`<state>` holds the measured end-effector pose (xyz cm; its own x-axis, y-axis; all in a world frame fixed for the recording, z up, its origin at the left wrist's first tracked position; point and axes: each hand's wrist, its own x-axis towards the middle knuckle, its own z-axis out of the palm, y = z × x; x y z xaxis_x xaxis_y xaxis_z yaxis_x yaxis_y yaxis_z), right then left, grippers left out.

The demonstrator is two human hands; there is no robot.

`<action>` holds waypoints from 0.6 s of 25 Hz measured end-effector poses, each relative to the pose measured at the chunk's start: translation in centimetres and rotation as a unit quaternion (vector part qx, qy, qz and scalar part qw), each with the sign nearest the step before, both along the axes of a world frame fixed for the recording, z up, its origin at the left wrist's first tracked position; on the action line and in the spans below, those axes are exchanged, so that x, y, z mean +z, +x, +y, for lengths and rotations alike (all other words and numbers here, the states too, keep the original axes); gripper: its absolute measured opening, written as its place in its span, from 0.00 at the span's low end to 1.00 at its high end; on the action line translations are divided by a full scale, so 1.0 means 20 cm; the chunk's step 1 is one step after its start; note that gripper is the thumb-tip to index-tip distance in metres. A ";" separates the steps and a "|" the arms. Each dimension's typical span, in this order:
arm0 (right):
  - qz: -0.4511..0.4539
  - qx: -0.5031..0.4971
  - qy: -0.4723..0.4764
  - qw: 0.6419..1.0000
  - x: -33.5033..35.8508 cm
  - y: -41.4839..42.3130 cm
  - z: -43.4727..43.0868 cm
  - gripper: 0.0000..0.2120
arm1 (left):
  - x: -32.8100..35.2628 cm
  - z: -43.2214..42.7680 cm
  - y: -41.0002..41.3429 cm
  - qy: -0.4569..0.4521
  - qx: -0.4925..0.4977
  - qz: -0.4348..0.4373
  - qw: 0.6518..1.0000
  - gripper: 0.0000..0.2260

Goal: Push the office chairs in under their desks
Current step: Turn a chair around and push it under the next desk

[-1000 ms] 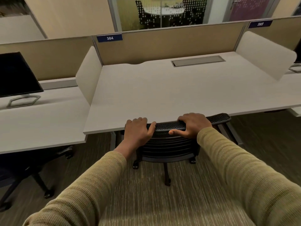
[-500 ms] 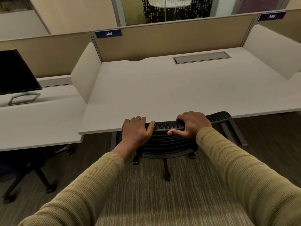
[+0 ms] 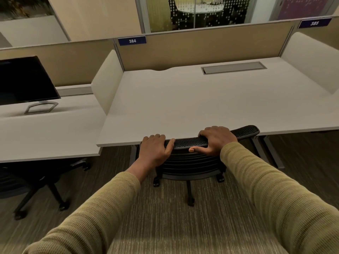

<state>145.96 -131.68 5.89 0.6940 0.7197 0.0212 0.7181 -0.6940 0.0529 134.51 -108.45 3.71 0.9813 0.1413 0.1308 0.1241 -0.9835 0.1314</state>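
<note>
A black mesh-backed office chair [image 3: 190, 162] stands at the front edge of the white desk [image 3: 201, 107] labelled 384, its seat hidden beneath the desktop and its backrest top touching the desk edge. My left hand [image 3: 156, 149] grips the left end of the backrest's top rim. My right hand [image 3: 214, 141] grips the rim right of centre, thumb along the back. A second black chair [image 3: 36, 182] sits under the neighbouring desk [image 3: 45, 132] on the left.
A dark monitor [image 3: 23, 81] stands on the left desk. Beige partitions [image 3: 201, 48] and white side dividers [image 3: 108, 81] frame desk 384. Desk legs [image 3: 269, 153] stand right of the chair. Grey carpet [image 3: 174, 226] covers the floor.
The view has shifted slightly and come closer to the desk; both hands keep the same hold on the backrest, which stays against the desk edge.
</note>
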 end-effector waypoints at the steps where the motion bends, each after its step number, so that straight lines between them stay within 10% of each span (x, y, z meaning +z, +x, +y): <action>1: 0.001 0.001 0.000 1.000 0.00 0.00 0.00 0.54 | 0.00 0.00 -0.01 0.000 0.001 0.001 1.000 0.25; 15: -0.018 0.027 0.000 0.999 -0.01 -0.03 0.00 0.49 | -0.01 -0.03 -0.12 0.001 0.029 -0.006 1.000 0.28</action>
